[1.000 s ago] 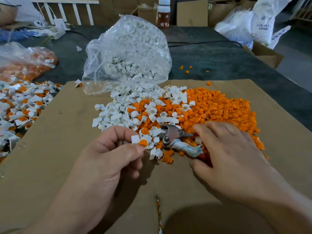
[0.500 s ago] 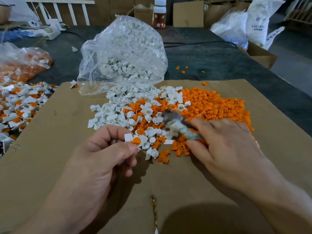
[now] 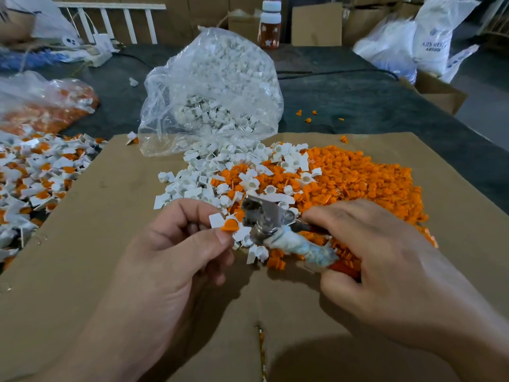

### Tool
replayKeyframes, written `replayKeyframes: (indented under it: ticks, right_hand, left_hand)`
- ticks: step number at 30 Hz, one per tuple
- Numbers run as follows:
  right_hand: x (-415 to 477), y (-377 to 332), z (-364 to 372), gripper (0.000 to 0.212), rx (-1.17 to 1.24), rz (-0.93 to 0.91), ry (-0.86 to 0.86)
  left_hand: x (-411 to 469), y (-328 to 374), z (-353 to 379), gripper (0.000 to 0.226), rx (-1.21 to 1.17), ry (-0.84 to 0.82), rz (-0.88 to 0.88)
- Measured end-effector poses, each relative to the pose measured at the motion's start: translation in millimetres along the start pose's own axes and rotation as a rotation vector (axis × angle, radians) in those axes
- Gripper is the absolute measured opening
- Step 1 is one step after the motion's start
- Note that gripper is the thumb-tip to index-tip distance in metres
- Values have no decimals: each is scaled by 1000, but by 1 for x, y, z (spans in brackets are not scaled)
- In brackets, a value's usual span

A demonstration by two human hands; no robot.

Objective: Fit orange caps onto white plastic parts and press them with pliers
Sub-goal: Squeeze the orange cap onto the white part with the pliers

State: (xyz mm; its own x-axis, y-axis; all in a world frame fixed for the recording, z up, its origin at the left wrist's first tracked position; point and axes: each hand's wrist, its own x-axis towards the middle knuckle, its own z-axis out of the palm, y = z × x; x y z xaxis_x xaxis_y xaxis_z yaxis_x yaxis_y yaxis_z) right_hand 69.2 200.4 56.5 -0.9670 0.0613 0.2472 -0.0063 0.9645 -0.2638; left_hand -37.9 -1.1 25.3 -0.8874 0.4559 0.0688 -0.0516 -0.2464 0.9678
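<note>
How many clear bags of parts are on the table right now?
2. The bag of white parts sits at the far edge of the cardboard; the bag with orange pieces lies far left. More may be out of frame.

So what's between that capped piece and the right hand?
The pliers, gripped by the right hand, their metal head toward the capped piece; the head view shows it.

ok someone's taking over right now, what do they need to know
Left hand: pinches a white part with an orange cap set on it.
Right hand: grips the pliers, head just beside that cap.
Loose caps and loose white parts lie ahead on the cardboard; capped pieces piled far left.
Left to do: press this one, then the rest.
</note>
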Motion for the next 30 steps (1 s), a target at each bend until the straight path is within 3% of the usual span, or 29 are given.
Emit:
replayKeyframes:
  ticks: [18, 25, 30]
  right_hand:
    - [0, 1, -2, 56, 13, -105, 11]
    - [-1, 1, -3, 56, 26, -114, 26]
    - [0, 2, -4, 58, 47, -114, -17]
  left_hand:
    - [2, -4, -6, 18, 122, -24, 112]
    - [1, -2, -10, 15, 109, -104, 123]
    - [2, -2, -10, 35, 115, -128, 155]
